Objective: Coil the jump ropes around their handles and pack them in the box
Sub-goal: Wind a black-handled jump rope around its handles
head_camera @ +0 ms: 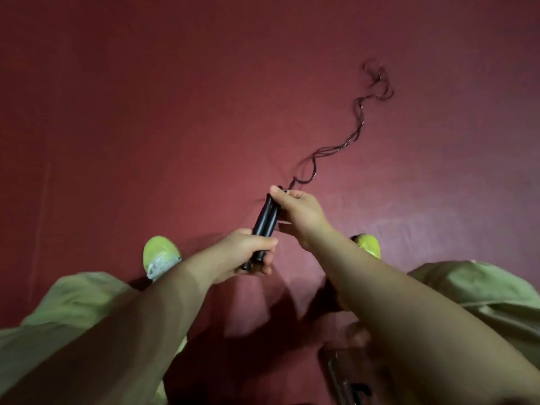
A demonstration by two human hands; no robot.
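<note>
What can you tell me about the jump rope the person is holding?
The jump rope has two black handles, smooth and plastic-looking, held side by side and tilted. The left hand grips their lower ends; the right hand pinches the top, where the cord comes out. The thin dark cord, doubled, wiggles away across the red floor and ends in a loose tangle. None of it is coiled round the handles yet.

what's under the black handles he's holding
Under the handles lies bare red floor, with the thin rope trailing away. The left hand covers their lower ends.
</note>
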